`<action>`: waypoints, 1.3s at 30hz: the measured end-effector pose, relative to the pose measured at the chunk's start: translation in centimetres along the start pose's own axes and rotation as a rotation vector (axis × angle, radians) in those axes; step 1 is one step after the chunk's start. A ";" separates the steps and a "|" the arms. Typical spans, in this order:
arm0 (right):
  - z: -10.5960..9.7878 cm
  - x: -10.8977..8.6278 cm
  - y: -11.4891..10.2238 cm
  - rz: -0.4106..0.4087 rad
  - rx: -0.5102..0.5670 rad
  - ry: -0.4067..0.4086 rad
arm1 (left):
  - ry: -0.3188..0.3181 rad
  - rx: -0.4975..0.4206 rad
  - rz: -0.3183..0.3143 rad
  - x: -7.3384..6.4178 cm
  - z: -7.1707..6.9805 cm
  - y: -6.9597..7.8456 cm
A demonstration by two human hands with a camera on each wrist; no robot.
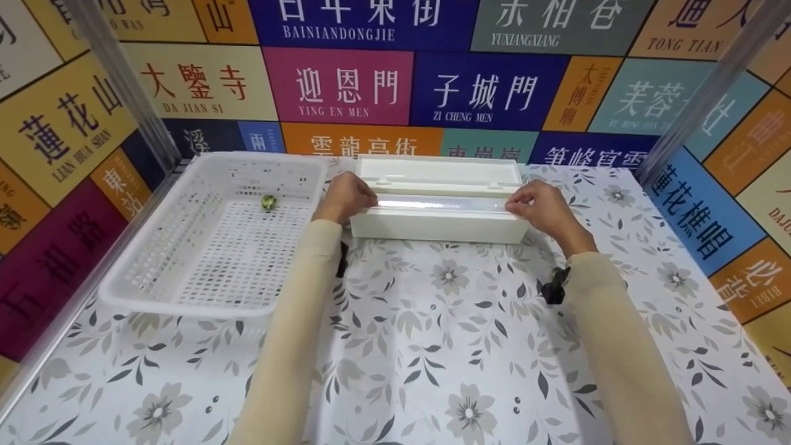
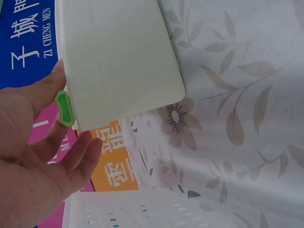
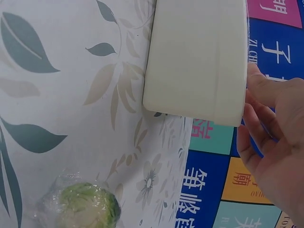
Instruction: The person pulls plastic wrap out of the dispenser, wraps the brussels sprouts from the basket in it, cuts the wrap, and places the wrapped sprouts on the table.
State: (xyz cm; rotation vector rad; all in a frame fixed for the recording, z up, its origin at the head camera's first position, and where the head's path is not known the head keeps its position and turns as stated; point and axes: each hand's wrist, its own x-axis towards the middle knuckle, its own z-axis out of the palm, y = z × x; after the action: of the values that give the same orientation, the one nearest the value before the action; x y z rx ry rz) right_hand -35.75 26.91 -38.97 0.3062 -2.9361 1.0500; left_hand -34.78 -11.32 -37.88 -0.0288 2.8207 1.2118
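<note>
A long white cling film box point(image 1: 439, 227) sits near the back of the table with its lid point(image 1: 439, 168) raised. A shiny strip of clear cling film point(image 1: 442, 203) lies across its top opening. At the left end my left hand point(image 1: 347, 196) pinches the film between thumb and fingers. My right hand point(image 1: 547, 209) pinches the film's other end, at the box's right corner. In the left wrist view a green plastic piece point(image 2: 65, 109) shows at the box end, beside the left fingers. The right wrist view has the right fingertips along the box's edge.
A white perforated basket point(image 1: 117, 290) stands left of the box, with a small green wrapped item point(image 1: 268, 202) in it. A round green leafy vegetable point(image 3: 90, 206) in clear film lies on the flowered table, below the right hand. Sign-patterned panels point(image 1: 346, 86) close off the back.
</note>
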 end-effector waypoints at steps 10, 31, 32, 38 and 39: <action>0.5 0.2 -0.3 -0.022 -0.050 -0.028 | -0.100 0.017 -0.022 -0.3 -0.5 -0.2; 0.2 0.6 -0.8 0.084 0.032 0.043 | 0.002 0.017 0.082 0.9 -0.2 0.7; 0.1 0.7 -0.8 0.096 0.051 0.050 | 0.010 0.001 0.081 1.0 -0.2 0.6; 0.0 0.7 -0.5 0.096 0.080 0.069 | 0.026 -0.152 0.051 1.2 0.2 0.3; 0.1 0.7 -0.4 0.093 0.081 0.072 | 0.024 -0.194 0.045 1.2 0.3 0.2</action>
State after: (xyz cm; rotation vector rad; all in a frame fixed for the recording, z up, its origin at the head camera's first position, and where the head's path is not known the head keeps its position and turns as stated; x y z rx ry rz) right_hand -36.34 26.41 -38.74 0.1309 -2.8744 1.1679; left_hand -36.00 -10.91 -38.01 0.0090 2.7269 1.4999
